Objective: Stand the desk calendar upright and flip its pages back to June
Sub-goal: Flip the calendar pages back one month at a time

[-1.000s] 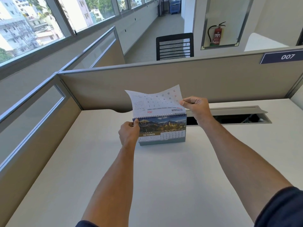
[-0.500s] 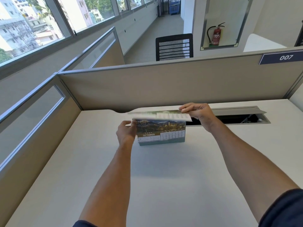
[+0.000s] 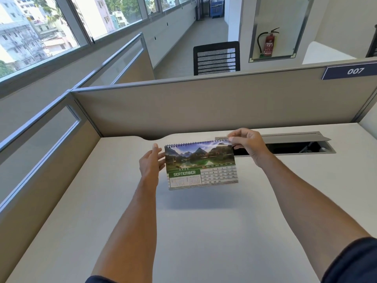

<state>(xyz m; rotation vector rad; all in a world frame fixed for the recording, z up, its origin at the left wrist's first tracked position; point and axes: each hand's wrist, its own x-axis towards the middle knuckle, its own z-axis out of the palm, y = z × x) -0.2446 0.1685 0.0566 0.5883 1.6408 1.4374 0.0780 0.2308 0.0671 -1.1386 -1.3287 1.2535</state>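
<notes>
At frame centre the calendar (image 3: 201, 165) now shows September, not October; the right hand (image 3: 247, 142) pinches its top-right corner, the open left hand (image 3: 151, 164) steadies its edge. 3 flips remain.

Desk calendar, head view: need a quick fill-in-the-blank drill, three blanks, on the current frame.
1. The desk calendar shows the month of ____.
2. The right hand pinches the calendar's top ____ corner.
3. The label on the partition reads ____.

Missing words: September; right; 007
</notes>
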